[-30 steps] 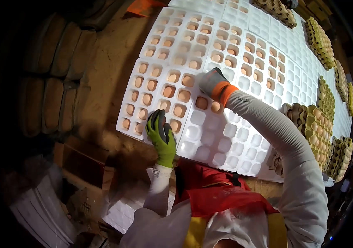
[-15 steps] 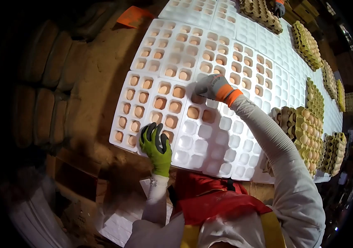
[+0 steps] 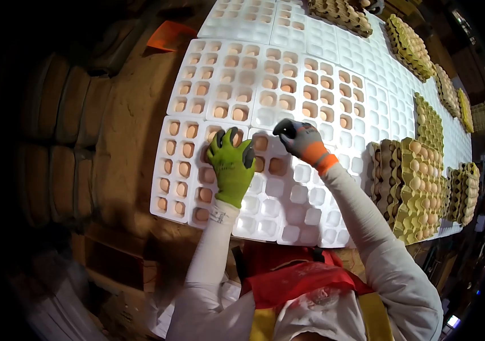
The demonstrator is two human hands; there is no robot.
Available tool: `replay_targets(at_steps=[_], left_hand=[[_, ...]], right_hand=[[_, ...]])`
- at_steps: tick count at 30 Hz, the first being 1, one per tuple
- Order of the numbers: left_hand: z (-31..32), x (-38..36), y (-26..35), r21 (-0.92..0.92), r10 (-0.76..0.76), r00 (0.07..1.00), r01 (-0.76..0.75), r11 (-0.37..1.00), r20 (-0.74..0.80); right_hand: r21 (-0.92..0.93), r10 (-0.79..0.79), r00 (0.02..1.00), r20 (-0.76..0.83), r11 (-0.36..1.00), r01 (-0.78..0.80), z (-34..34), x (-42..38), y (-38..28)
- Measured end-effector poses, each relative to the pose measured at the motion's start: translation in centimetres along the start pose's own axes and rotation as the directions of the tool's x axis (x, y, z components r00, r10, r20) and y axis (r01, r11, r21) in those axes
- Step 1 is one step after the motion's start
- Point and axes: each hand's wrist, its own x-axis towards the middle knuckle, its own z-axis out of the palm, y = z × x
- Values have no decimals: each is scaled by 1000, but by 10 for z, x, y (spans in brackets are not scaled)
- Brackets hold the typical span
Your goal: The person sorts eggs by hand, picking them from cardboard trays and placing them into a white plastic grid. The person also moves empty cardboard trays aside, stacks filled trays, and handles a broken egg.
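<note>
My left hand (image 3: 231,162), in a green glove with dark fingertips, lies over the filled compartments of a white foam tray (image 3: 159,170). Its fingers are spread, and they cover some of the eggs beneath. To its right, my right hand (image 3: 302,139) wears a grey glove with an orange cuff. Those fingers are curled together above a neighbouring foam tray (image 3: 248,224); whether they hold an egg is hidden. Just left of this hand sits an egg (image 3: 259,142) in a compartment, with another egg (image 3: 277,166) lower down. Nearer compartments there hold no eggs.
Egg-filled foam trays (image 3: 225,79) continue farther up the table. Stacked pulp egg cartons (image 3: 418,187) stand at the right, and more cartons (image 3: 339,16) at the far end, beside another person's gloved hand (image 3: 376,5). An orange object (image 3: 169,37) lies left of the trays.
My left hand has moved up the tray from its near edge. My right hand has shifted right and slightly down, showing an egg in the compartment it covered. The view has shifted a little.
</note>
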Motion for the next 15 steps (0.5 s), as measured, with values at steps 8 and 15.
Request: replay_targets(at_steps=[8,15], left_hand=[[42,74,-8,64,455,806,-513,856,378],[34,92,-3,-1,578,620,-681,733,531]], right_hand=[[413,254,954,158,861,-297,-7,-104,16],[342,245,966,-82,918,-203,2,-155,18]])
